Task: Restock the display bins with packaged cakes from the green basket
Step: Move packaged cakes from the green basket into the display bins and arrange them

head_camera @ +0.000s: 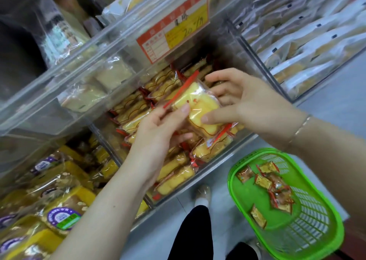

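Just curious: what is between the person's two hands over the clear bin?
In the head view, one packaged yellow cake with red-edged wrap, gripped by the left hand and the right hand above the bin.

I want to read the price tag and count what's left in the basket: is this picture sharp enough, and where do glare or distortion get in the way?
Head view: the price tag is blurred, its writing unreadable; glare streaks the clear bin walls; wide-angle bending tilts the shelves; the cake pack between both hands is fairly sharp; the green basket is clear enough to count several small packets.
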Demonstrator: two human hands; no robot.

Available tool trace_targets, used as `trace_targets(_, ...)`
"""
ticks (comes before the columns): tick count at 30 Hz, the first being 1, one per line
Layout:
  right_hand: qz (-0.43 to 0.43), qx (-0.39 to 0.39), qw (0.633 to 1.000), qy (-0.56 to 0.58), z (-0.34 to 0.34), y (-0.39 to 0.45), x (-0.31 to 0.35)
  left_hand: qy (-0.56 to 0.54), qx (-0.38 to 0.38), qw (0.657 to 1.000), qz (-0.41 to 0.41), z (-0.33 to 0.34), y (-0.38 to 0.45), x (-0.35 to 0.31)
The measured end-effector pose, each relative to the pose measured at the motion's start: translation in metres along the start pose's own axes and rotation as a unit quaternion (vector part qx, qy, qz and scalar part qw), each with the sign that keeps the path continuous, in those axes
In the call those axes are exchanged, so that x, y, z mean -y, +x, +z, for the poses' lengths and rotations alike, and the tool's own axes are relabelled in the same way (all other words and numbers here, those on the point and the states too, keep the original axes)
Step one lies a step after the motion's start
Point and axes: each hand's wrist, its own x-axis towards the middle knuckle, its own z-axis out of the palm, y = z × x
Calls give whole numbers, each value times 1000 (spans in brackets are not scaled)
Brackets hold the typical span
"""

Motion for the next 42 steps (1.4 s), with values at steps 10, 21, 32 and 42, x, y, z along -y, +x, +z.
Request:
trace_targets(10,-58,-1,957,-283,-34,10,21,625,-34,760,176,10,-21,33)
trace_targets(21,-22,8,935,-353,-40,10,14,638,33,733,234,9,-22,41)
trace_targets(32,-2,30,880,-473,-2,12,-4,556,61,807,189,11,-26,43)
trace_targets(42,126,83,919,-365,-1,16,-5,588,-63,772,233,-11,-13,23)
